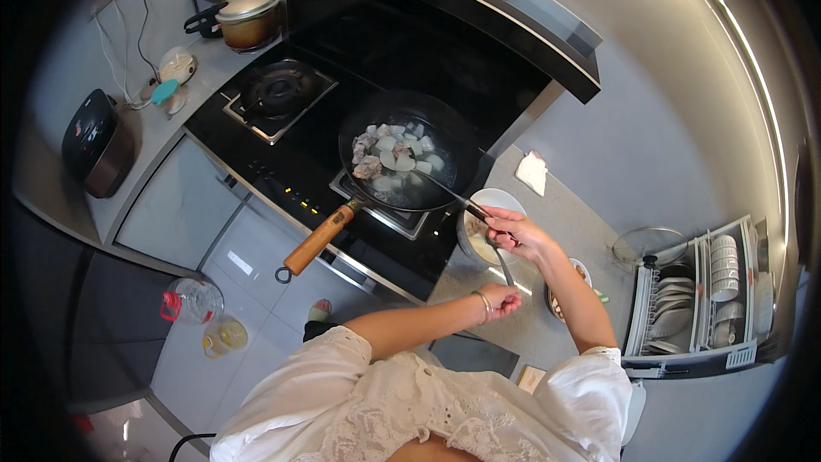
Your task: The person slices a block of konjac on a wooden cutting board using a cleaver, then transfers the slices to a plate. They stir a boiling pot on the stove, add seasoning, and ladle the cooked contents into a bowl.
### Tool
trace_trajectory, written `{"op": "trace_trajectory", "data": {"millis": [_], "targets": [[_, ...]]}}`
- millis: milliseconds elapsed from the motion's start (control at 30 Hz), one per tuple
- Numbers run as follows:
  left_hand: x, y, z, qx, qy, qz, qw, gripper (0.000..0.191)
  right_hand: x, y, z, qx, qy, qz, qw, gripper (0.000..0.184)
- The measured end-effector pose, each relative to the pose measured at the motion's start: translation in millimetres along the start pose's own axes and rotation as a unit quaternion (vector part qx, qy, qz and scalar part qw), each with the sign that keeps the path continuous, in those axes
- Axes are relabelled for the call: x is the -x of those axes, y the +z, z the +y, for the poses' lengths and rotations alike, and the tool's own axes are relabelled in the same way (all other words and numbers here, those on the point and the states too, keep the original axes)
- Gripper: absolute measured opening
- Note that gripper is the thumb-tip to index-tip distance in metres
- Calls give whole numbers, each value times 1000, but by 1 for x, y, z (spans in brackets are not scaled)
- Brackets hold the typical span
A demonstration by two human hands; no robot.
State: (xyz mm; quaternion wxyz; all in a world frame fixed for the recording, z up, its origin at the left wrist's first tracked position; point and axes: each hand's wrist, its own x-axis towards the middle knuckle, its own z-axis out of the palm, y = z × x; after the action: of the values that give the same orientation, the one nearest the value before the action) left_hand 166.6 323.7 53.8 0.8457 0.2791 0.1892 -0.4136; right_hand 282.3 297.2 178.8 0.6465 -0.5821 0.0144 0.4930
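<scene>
A dark wok (442,141) with a wooden handle (321,237) stands on the right burner, holding pale translucent chunks (426,144) and pieces of meat (367,167) in liquid. My right hand (516,231) grips the dark handle of a metal ladle (399,160), whose bowl lies among the food. My left hand (502,301), with bangles at the wrist, is closed around the end of a metal utensil (505,269); its far end reaches a pot (471,240) with pale contents beside the stove. A white bowl or plate (503,199) overlaps that pot.
The range hood (513,19) overhangs the stove. A pressure cooker (247,19) and rice cooker (99,141) stand left. At right are a white cloth (532,173), a bowl (555,305) partly behind my forearm, a glass lid (649,245) and a dish rack (699,289). Plastic bottles (195,301) stand on the floor.
</scene>
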Motion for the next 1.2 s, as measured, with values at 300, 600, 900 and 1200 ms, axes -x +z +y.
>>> {"op": "trace_trajectory", "data": {"millis": [300, 600, 900, 1200], "targets": [[26, 7, 11, -26, 43, 14, 999, 21, 44, -10, -2, -3, -18, 3, 1000, 36], [28, 3, 11, -28, 50, 10, 998, 21, 55, -16, 9, -1, -27, 30, 999, 35], [30, 5, 13, -21, 49, 37, 998, 22, 81, -32, 24, -33, -48, 38, 998, 39], [31, -1, 13, -18, 35, 20, 999, 23, 187, -53, 41, -54, -82, 113, 989, 41]]}}
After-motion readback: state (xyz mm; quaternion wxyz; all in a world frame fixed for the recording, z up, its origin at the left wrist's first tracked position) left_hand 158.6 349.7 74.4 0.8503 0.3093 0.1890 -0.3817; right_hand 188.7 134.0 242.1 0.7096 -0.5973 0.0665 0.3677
